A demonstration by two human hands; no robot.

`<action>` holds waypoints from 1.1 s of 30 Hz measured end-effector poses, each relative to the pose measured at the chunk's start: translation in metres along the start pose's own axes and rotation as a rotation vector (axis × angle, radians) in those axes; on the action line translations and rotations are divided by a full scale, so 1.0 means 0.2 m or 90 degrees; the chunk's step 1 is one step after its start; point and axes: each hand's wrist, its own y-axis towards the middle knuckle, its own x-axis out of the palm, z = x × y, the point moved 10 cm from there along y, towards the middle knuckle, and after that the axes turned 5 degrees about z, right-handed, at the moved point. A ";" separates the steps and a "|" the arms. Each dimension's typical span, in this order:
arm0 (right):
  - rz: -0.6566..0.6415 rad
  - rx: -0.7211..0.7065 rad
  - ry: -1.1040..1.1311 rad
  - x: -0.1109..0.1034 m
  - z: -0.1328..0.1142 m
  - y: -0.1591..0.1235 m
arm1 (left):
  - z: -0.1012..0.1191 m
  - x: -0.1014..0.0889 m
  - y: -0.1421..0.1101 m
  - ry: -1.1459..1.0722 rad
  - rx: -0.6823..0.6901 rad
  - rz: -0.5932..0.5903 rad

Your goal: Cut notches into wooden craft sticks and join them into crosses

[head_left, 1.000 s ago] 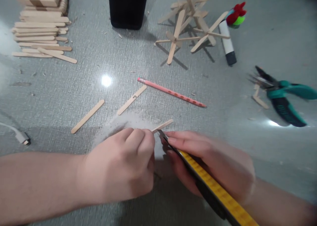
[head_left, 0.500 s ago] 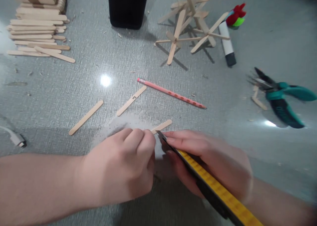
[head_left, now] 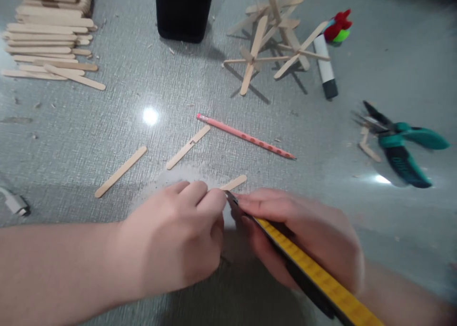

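Note:
My left hand (head_left: pixel 178 238) is closed over one end of a wooden popsicle stick (head_left: pixel 235 182); the stick's far end sticks out to the upper right. In my right hand (head_left: pixel 303 235) is a yellow and black utility knife (head_left: pixel 303 264), its blade tip against the stick beside my left fingers. Exactly where the blade meets the wood is partly hidden. Beyond my left hand lies a notched popsicle stick (head_left: pixel 189 146), with a plain popsicle stick (head_left: pixel 121 171) to its left. A pink pencil (head_left: pixel 246 136) lies behind the stick being held.
Popsicle sticks (head_left: pixel 46 40) are piled at the far left. A black container (head_left: pixel 183 12) stands at the back, near a structure of joined sticks (head_left: pixel 255 54). To the right are a white marker (head_left: pixel 325 69) and teal-handled pliers (head_left: pixel 403 145). A cable plug (head_left: pixel 16 202) lies at left.
The blade tip has shifted slightly closer to my left fingers on the stick. Both hands keep their grip; the whole view has shifted a little.

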 end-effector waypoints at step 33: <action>0.016 0.037 -0.046 -0.04 0.03 0.02 | 0.01 0.03 -0.03 -0.057 0.008 -0.052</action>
